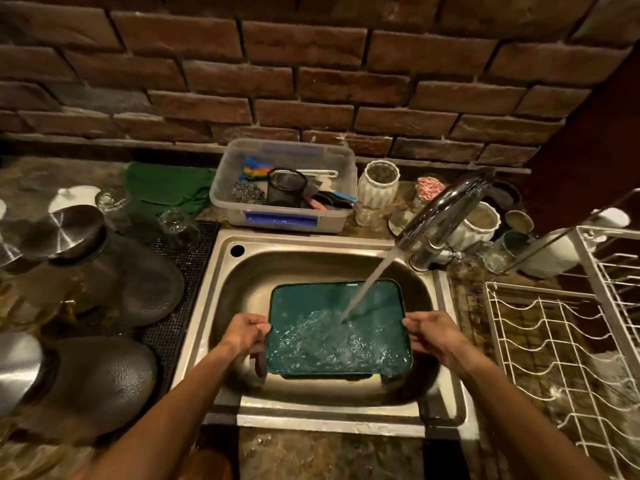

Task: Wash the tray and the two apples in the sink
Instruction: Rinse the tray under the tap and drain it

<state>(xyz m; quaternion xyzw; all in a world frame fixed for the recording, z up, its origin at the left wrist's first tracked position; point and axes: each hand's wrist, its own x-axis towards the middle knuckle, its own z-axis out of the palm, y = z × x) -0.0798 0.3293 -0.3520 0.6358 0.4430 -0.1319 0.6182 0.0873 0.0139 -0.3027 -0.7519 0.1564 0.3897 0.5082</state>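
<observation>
Tray (311,306) — gripped between both hands.

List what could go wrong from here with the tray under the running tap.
1. The faucet stream hits the teal tray near its right side, so water may splash toward the wire dish rack.
2. The left hand and right hand hold only the wet edges; either grip might slip, dropping the tray into the sink.

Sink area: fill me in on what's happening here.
A person holds a teal tray over the sink, the left hand gripping its left edge and the right hand its right edge. Water from the faucet runs onto the tray and pools in it. No apples are in view.
</observation>
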